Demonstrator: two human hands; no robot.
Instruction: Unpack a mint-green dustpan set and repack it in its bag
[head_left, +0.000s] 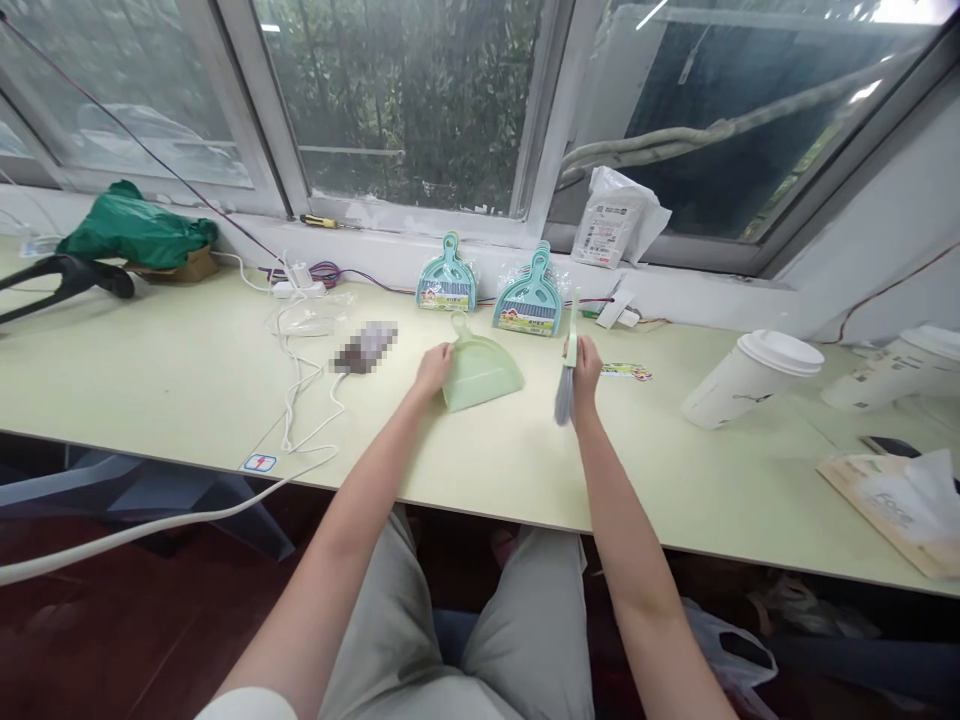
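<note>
My left hand (pixel 435 368) is closed on the left edge of a pale green dustpan (pixel 484 372), which rests on the table with its handle toward the window. My right hand (pixel 587 372) grips a small hand brush (pixel 565 392) with a light green handle and grey bristles. The brush is upright, bristles down, to the right of the dustpan and apart from it. Behind them, two wrapped dustpan-and-brush sets, one on the left (pixel 448 278) and one on the right (pixel 529 298), lean against the wall. A printed card strip (pixel 627 371) lies just right of my right hand.
White cables (pixel 289 400) run over the table (pixel 495 470) on the left, near a blurred-out object (pixel 365 347). A green plastic bag (pixel 135 235) is at the far left. White paper cups (pixel 750 380) and a tissue pack (pixel 896 505) stand at right. A wrapped packet (pixel 616 222) sits on the sill.
</note>
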